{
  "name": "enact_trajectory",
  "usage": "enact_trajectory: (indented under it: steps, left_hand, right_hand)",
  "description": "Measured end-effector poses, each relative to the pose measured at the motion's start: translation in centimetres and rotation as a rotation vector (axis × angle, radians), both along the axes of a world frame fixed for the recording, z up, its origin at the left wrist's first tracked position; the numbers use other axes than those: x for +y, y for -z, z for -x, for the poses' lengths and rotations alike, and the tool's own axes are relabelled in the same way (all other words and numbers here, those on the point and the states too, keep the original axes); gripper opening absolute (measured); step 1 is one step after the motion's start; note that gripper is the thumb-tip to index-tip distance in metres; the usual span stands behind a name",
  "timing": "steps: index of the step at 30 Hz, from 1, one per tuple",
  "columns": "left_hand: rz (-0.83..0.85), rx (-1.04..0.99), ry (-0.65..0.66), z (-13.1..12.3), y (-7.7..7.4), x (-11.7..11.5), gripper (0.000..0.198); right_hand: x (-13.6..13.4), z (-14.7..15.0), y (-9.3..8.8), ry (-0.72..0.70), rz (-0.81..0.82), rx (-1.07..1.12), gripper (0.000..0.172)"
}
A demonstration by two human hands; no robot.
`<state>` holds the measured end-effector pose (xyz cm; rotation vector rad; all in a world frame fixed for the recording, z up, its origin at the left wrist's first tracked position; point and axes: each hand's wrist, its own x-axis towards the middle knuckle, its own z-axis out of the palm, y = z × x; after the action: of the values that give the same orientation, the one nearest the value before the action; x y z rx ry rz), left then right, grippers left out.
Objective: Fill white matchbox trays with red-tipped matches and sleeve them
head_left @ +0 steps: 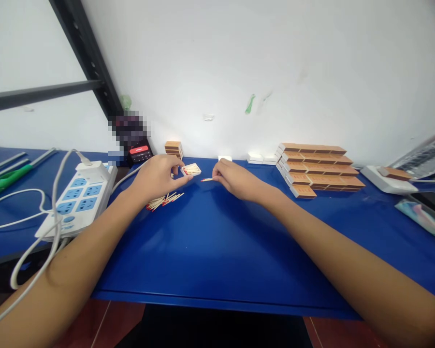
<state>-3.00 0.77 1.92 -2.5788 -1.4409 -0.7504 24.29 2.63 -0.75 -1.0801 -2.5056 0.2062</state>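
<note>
My left hand (159, 173) grips a small white matchbox tray (197, 171) between thumb and fingers, tilted above the table. Several red-tipped matches lie inside it. Just to the right, my right hand (232, 179) is closed in a pinch on matchsticks (207, 180), whose red heads point left toward the tray. I cannot tell how many it holds. Below my left hand a loose pile of matches (163, 201) lies on the blue table (203, 241), partly covered by the hand.
Stacked matchboxes (322, 169) stand at the right, with a smaller stack (173, 149) at the back left. White trays (261, 158) sit along the wall. A power strip (79, 198) with white cables lies left, near a phone (139, 150). A white device (384, 180) and laptop (420, 157) are far right.
</note>
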Motion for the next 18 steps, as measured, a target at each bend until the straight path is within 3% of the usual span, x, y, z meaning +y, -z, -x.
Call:
enact_trajectory:
  steps: [7,12,18]
  left_hand:
    - [0.179,-0.015,0.093,-1.3,0.1,-1.1,0.036]
    - [0.267,-0.052,0.194,-2.0,0.7,-1.4,0.036]
    - [0.308,-0.034,0.21,-2.2,0.9,-1.4,0.034]
  right_hand:
    - [-0.6,-0.3,-1.1,0.05,-0.057,0.069,0.012]
    - [-1.2,0.6,-0.6,0.013,-0.061,-0.035,0.013]
    - [-1.4,0.9,-0.1,-0.032,-0.015,-0.125,0.012]
